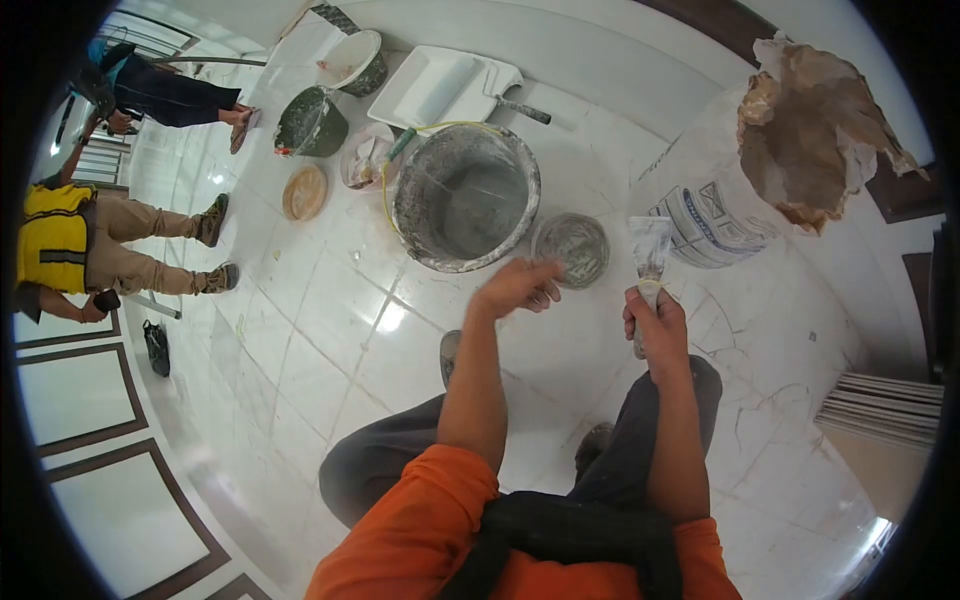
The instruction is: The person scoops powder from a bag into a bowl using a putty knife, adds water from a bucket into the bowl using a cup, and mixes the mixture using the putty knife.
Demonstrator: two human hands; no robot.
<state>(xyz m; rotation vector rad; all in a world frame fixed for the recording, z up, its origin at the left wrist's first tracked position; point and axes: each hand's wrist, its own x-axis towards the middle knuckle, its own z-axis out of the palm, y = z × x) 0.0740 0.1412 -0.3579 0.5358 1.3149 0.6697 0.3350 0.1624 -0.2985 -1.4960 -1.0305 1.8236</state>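
"what's around you, biggest first?"

"the white tiled floor (300,370), spread beneath and all round my right fingers (632,318). then the torn-open paper sack (710,225), beyond those fingers and off to their right, brown showing inside its mouth."

"next size down?"

"the big bucket (415,200), its walls caked in grey, just beyond my left fingers (546,272) and a little to their left. there's grey stuff in the bottom. farther out from those same fingers, past the bucket, sits a white tray (400,90) with a paint roller (447,90) lying in it. a green tub (310,120) stands to the tray's left, well apart from my fingers."

"smaller still?"

"a round dish (604,240), smeared grey, right beside my left fingers. they blur over its near edge, so i can't tell if they touch it."

"how are they set?"

"partly open, loosely curled and bare, pointing toward the dish."

"and the right ones?"

"closed round the handle of a putty knife (651,240), smallest of the lot. its blade points away from my fingers, between the dish and the sack."
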